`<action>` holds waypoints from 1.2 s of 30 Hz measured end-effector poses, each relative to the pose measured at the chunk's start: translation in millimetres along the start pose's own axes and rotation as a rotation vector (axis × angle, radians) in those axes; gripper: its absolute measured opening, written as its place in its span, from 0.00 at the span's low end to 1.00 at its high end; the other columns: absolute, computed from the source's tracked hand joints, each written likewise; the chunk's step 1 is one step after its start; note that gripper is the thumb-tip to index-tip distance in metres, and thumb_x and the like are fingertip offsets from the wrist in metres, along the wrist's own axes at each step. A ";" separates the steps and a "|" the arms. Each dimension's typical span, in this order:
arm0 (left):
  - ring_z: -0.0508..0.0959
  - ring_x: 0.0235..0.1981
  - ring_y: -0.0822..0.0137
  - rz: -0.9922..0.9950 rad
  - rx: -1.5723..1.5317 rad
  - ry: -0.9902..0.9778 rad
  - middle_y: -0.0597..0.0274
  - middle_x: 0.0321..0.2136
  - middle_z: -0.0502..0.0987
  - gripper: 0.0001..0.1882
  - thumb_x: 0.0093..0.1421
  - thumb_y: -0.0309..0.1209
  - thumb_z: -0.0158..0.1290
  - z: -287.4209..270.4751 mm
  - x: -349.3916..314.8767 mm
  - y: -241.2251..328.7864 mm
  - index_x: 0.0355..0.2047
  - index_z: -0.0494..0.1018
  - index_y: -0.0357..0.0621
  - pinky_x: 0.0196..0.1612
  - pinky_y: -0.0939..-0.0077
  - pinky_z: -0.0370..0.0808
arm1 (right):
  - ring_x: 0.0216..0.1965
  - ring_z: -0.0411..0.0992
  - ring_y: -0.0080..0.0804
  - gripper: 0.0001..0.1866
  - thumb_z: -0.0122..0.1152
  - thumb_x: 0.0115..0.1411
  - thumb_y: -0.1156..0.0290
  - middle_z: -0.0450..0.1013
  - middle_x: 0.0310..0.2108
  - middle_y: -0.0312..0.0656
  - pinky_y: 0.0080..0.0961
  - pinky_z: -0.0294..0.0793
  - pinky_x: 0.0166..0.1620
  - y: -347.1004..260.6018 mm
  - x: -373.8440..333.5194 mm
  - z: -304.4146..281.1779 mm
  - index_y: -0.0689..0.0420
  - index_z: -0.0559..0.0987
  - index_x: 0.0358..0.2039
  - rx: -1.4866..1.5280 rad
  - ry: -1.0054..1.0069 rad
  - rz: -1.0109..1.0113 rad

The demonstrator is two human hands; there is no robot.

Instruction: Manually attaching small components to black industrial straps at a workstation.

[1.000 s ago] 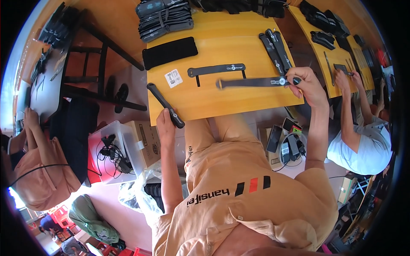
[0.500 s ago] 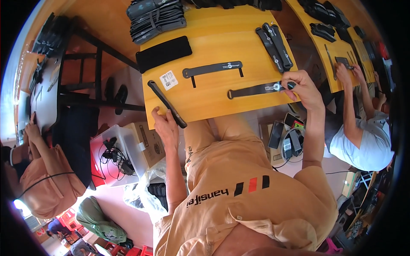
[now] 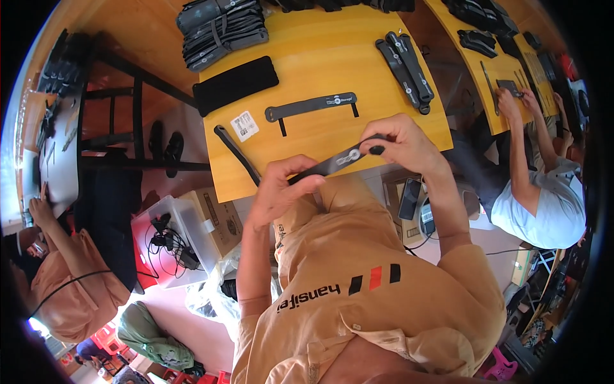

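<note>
A black strap [image 3: 332, 162] with a white printed mark is stretched between my hands over the table's front edge. My left hand [image 3: 281, 187] has its fingers closed round the left end. At the right end, my right hand [image 3: 404, 146] pinches the strap, and a dark rounded tip sticks out by the fingers. A second strap [image 3: 307, 107] lies flat behind, with two short black strips against its near edge. Left of my left hand, a narrow dark strap [image 3: 235, 151] lies slanting on the table, its near end partly hidden by that hand.
On the yellow table [image 3: 332, 57] are a black cloth-like pad [image 3: 236, 84], a white label [image 3: 244, 126], overlapping straps [image 3: 406, 73] and a strapped dark stack [image 3: 224, 32]. A clear bin [image 3: 182, 240] with cables stands lower left. A co-worker [image 3: 537, 205] works at the right.
My right hand has lifted its strap from the table and brought it left and nearer. My left hand has left the slanting strap and taken the lifted strap's other end.
</note>
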State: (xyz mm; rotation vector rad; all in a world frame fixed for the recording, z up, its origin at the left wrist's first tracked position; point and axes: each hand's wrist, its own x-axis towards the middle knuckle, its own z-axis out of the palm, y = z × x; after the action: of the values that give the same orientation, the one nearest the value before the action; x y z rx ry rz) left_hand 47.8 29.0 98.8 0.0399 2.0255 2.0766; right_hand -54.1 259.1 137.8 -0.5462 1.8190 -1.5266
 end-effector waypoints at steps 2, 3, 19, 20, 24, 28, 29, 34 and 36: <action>0.71 0.28 0.79 -0.155 -0.092 -0.036 0.67 0.25 0.75 0.11 0.55 0.31 0.57 -18.9 -1.4 -11.2 0.34 0.73 0.36 0.34 0.84 0.67 | 0.18 0.58 0.12 0.04 0.55 0.56 0.75 0.67 0.18 0.28 0.11 0.55 0.20 15.1 -2.2 -14.2 0.62 0.77 0.28 0.016 0.034 0.055; 0.71 0.26 0.80 -0.172 -0.050 -0.026 0.69 0.24 0.75 0.09 0.55 0.30 0.56 -28.0 -1.1 -15.8 0.32 0.73 0.36 0.33 0.85 0.67 | 0.18 0.59 0.12 0.05 0.54 0.56 0.75 0.66 0.18 0.29 0.11 0.55 0.20 24.1 -3.3 -21.5 0.62 0.77 0.28 0.034 0.067 0.107; 0.70 0.20 0.80 -0.099 0.063 0.583 0.68 0.20 0.74 0.07 0.57 0.27 0.54 -59.0 56.0 -77.1 0.29 0.74 0.33 0.25 0.87 0.68 | 0.19 0.66 0.13 0.05 0.60 0.54 0.74 0.71 0.20 0.31 0.10 0.62 0.20 116.8 57.3 -28.1 0.61 0.79 0.32 0.193 0.516 0.100; 0.70 0.20 0.80 -0.102 0.065 0.582 0.68 0.20 0.74 0.07 0.57 0.27 0.54 -59.8 58.7 -77.1 0.29 0.74 0.33 0.25 0.87 0.68 | 0.19 0.66 0.13 0.05 0.60 0.54 0.74 0.71 0.20 0.31 0.10 0.62 0.20 120.4 60.7 -27.8 0.61 0.79 0.32 0.195 0.516 0.102; 0.71 0.20 0.77 -0.148 0.398 0.663 0.64 0.19 0.74 0.08 0.55 0.26 0.55 -58.5 67.4 -68.7 0.29 0.73 0.31 0.26 0.83 0.69 | 0.19 0.66 0.12 0.04 0.59 0.55 0.75 0.71 0.20 0.32 0.09 0.63 0.19 125.4 69.9 -27.8 0.61 0.77 0.31 0.187 0.549 0.063; 0.72 0.21 0.75 -0.136 0.455 0.717 0.59 0.20 0.75 0.07 0.54 0.26 0.55 -53.5 74.8 -69.3 0.29 0.73 0.32 0.27 0.80 0.70 | 0.16 0.66 0.13 0.02 0.58 0.54 0.77 0.69 0.16 0.32 0.12 0.62 0.15 127.1 77.4 -28.1 0.62 0.77 0.26 0.166 0.627 0.034; 0.72 0.21 0.75 -0.138 0.455 0.715 0.59 0.20 0.75 0.07 0.54 0.26 0.55 -52.9 76.0 -69.8 0.29 0.73 0.32 0.27 0.80 0.70 | 0.16 0.66 0.13 0.02 0.58 0.54 0.77 0.69 0.16 0.32 0.12 0.62 0.15 129.3 78.9 -28.7 0.62 0.77 0.26 0.167 0.628 0.036; 0.73 0.21 0.72 -0.153 0.482 0.732 0.58 0.20 0.76 0.07 0.54 0.25 0.54 -53.1 80.5 -76.8 0.30 0.72 0.32 0.28 0.79 0.71 | 0.17 0.66 0.14 0.01 0.58 0.52 0.80 0.70 0.16 0.33 0.14 0.64 0.19 131.8 83.5 -27.7 0.63 0.77 0.26 0.073 0.681 0.028; 0.74 0.21 0.72 -0.157 0.481 0.732 0.58 0.20 0.76 0.07 0.54 0.25 0.54 -52.3 82.3 -76.2 0.30 0.72 0.32 0.28 0.78 0.71 | 0.18 0.65 0.13 0.01 0.57 0.53 0.80 0.70 0.17 0.32 0.11 0.62 0.19 139.0 85.3 -28.3 0.62 0.76 0.27 0.033 0.685 0.026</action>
State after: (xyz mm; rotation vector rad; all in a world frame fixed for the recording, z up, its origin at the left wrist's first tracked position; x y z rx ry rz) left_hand -30.3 -5.9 9.4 -0.8784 2.7763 1.5836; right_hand -116.8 249.1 -15.0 0.0407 2.2723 -1.8653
